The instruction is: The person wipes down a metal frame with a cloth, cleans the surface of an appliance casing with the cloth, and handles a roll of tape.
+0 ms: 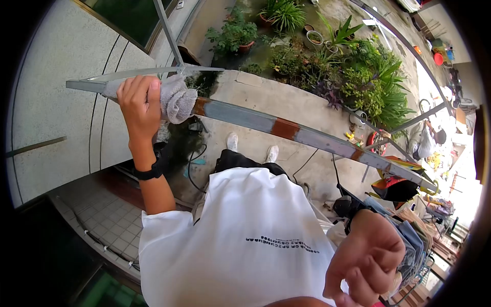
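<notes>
My left hand, with a dark band on its wrist, is closed around a bunched grey cloth. The cloth is wrapped over the left end of a long grey metal bar, which slants down to the right across my view. Rust-brown patches mark the bar in several spots. Close to the camera at the lower right, my right hand is curled with its fingers bent in. It is apart from the bar, and nothing shows in it.
Thinner metal struts join the bar near its left end. Beyond it are potted plants on a concrete floor. A pale wall stands at left. Folded cloths and other clutter are at right. A black cable lies near my feet.
</notes>
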Demonstrator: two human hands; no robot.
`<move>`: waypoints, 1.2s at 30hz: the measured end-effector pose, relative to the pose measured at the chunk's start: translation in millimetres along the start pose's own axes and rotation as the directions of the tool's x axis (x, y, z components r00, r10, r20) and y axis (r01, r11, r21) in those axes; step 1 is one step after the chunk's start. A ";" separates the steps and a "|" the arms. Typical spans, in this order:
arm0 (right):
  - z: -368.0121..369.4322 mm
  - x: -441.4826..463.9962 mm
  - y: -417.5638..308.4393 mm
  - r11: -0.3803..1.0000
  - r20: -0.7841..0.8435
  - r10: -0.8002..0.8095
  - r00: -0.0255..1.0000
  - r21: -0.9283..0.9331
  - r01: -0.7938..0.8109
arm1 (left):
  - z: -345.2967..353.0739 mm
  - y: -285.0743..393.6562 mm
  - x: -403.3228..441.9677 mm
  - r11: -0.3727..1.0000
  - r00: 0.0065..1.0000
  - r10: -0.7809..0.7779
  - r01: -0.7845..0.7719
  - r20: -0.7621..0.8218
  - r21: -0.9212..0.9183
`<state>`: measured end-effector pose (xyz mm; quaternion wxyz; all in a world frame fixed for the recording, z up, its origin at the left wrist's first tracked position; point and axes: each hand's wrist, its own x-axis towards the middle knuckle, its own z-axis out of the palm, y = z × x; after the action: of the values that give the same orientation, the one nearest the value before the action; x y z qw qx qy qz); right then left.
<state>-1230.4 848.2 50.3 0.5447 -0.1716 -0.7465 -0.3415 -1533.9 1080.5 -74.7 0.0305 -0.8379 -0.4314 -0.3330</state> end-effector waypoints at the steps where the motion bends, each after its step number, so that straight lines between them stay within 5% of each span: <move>1: -5.9 -6.5 1.4 0.985 0.167 0.164 0.972 -0.084 -0.152 | 0.6 -4.4 -0.6 0.999 0.999 0.053 -0.053 0.004 0.003; 4: -1.8 -25.8 35.2 0.826 0.448 0.557 0.699 -0.386 -0.410 | -1.2 -26.8 0.8 0.995 0.995 0.097 -0.097 0.037 -0.017; 10: -46.1 -80.2 59.7 0.419 0.316 0.905 0.286 -0.783 -0.460 | -18.7 -106.3 3.0 0.996 0.990 0.086 -0.088 0.110 0.022; 13: -84.5 -101.6 60.8 0.348 0.281 0.929 0.239 -0.882 -0.317 | -20.9 -167.9 -3.5 0.999 0.997 0.005 -0.008 0.076 0.036; 16: -118.8 -110.5 68.4 0.235 0.139 0.953 0.269 -0.900 -0.368 | -23.3 -224.5 -5.1 0.998 0.995 0.052 -0.054 0.082 0.026; 19: -136.9 -124.0 69.5 0.093 -0.007 0.981 0.193 -0.857 -0.506 | -31.5 -276.3 -6.8 0.997 0.991 -0.042 0.049 0.125 -0.052; 29: -136.7 -123.4 64.4 0.056 -0.054 0.980 0.193 -0.849 -0.526 | -29.8 -437.5 -19.9 0.983 0.985 -0.121 0.137 0.125 -0.123; 32: -135.4 -121.5 64.5 0.027 -0.070 0.985 0.156 -0.836 -0.547 | -33.6 -439.4 -18.2 0.934 0.966 -0.221 0.250 0.136 -0.255; 36: -133.4 -121.8 63.7 -0.016 -0.092 0.990 0.109 -0.831 -0.557 | -26.9 -451.4 -20.6 0.984 0.985 -0.133 0.118 -0.113 -0.131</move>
<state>-1055.2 814.4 -19.3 0.2769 -0.8645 -0.4005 -0.1244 -1892.2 1339.4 -172.5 -0.0163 -0.7875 -0.4592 -0.4107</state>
